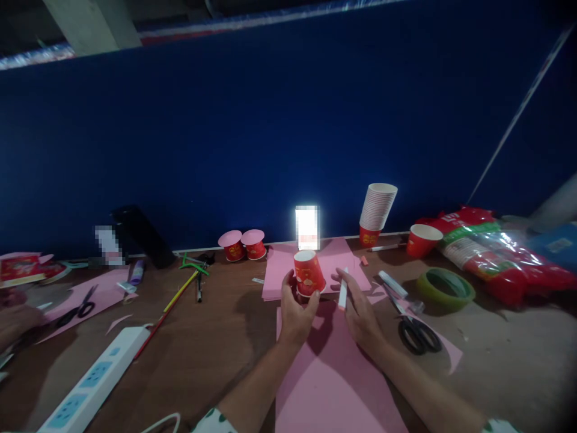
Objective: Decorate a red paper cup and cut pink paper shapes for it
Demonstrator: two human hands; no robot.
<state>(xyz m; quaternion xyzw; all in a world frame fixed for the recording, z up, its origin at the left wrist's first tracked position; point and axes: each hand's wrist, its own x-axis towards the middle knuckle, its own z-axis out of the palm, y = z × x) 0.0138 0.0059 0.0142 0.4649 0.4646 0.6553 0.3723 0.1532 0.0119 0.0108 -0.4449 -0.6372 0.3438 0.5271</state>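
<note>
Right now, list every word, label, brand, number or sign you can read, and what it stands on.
None is legible.
Held cup, in the left grip: print too blurred.
Pink-topped cups: yellow marks, too small.
Cup stack: yellow characters, too blurred.
Red package: white marking, too blurred.
Blue package: pale label, too small.

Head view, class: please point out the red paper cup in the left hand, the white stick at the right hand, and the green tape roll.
Red paper cup [310, 276]: head view, printed side.
White stick [343, 293]: head view, mid-length.
Green tape roll [438, 299]: head view, near outer wall.
</note>
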